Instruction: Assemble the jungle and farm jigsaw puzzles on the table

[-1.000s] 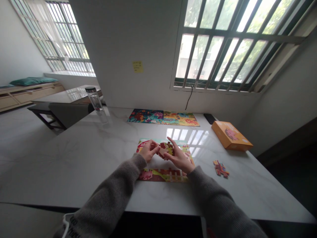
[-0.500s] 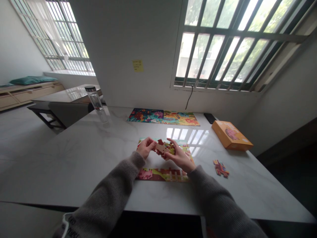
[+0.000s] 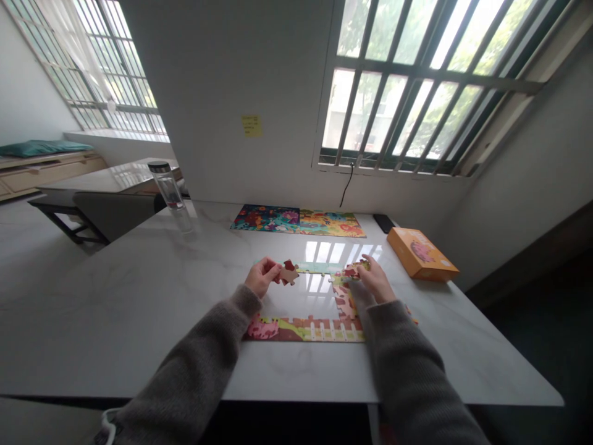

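Between the thumb and fingers of my left hand [image 3: 263, 276] is a puzzle piece [image 3: 290, 272] with pink and dark red parts, held above the left side of a puzzle frame. My right hand [image 3: 376, 279] grips several puzzle pieces [image 3: 356, 269] over the frame's upper right corner. The partly joined puzzle [image 3: 319, 330] lies on the white table, with a pink figure and a white fence along its bottom edge. Bare tabletop shows inside its border. A few loose pieces [image 3: 411, 314] are mostly hidden behind my right sleeve.
Two colourful picture puzzles, a dark one [image 3: 266, 218] and a yellow one [image 3: 332, 223], lie at the back. An orange box [image 3: 422, 254] and a black phone [image 3: 383, 223] are at the right. A glass bottle [image 3: 167, 186] stands at the back left.
My hands have moved apart. My right hand went right with several pieces, while my left hand kept one. The inside of the puzzle border is now uncovered, and the view has shifted slightly.
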Available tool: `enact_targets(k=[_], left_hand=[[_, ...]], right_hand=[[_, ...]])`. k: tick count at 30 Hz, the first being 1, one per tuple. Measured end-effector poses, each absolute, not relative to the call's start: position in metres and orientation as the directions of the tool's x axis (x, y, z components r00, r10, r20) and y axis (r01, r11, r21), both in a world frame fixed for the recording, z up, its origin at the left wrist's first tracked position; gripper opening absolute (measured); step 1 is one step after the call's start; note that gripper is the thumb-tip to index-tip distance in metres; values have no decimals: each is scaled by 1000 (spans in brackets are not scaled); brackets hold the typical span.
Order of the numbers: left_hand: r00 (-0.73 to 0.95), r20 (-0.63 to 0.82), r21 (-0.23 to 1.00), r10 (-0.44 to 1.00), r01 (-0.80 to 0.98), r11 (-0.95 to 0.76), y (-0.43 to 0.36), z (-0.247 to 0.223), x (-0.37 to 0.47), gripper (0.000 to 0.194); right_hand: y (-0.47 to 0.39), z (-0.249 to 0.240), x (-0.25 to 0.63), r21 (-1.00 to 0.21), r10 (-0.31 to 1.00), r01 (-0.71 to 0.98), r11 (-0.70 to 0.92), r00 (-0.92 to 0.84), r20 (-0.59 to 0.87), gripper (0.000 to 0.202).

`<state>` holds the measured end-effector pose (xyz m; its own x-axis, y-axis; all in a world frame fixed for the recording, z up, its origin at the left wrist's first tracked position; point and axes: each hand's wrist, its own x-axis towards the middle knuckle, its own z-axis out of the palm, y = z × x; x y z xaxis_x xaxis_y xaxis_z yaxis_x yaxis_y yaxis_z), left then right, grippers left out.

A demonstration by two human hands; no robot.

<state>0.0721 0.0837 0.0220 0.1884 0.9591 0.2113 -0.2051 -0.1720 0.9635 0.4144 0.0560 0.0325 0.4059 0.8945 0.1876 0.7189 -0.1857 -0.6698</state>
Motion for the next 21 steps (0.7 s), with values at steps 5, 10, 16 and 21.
enact_targets(k=[5, 10, 16, 21], left_hand=[[200, 224, 962, 954, -201, -184, 83, 21, 73, 40], [187, 218, 967, 958, -177, -185, 82, 19, 74, 40], [217, 229, 966, 949, -167, -195, 85, 16, 74, 39], [219, 240, 964, 946, -168, -206, 83, 17, 75, 41]], right_hand=[[58, 27, 430, -581, 897, 760, -290, 428, 111, 51], [51, 26, 431, -488, 895, 804, -339, 436, 97, 48], [39, 35, 424, -331, 871, 855, -399, 466, 156, 52], [40, 46, 387, -391, 870, 908, -149, 308, 384, 48]])
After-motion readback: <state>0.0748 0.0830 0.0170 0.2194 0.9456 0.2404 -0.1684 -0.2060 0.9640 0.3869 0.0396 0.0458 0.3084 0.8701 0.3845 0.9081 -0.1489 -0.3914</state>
